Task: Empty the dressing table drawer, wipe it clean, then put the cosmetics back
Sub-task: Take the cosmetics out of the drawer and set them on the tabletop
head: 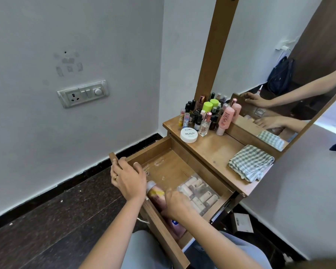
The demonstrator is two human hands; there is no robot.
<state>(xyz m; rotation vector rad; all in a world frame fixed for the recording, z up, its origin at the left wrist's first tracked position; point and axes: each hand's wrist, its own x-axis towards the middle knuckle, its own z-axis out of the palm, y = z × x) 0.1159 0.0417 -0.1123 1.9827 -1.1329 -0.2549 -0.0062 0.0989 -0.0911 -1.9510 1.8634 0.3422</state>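
Note:
The wooden drawer (pixel 164 152) of the dressing table is pulled out. My left hand (pixel 127 177) grips its front edge (pixel 113 157), fingers curled over the top. My right hand (pixel 176 203) is inside the drawer, blurred, lying over a pinkish-brown bottle (pixel 156 193) with a silver cap; whether its fingers grasp the bottle cannot be told. A clear bag of lipsticks (pixel 199 193) lies to the right of that hand. Another pink bottle (pixel 176 224) lies at the drawer's near end. The drawer floor shows white dust. A folded green checked cloth (pixel 250 162) rests on the table top.
On the table top (pixel 217 150) stand several small bottles (pixel 200 113), a white nail polish jar (pixel 189 135) and a pink tube (pixel 226 119), against the mirror (pixel 279 74). A wall socket (pixel 83 93) is on the left. A cardboard box (pixel 242 223) lies on the dark floor.

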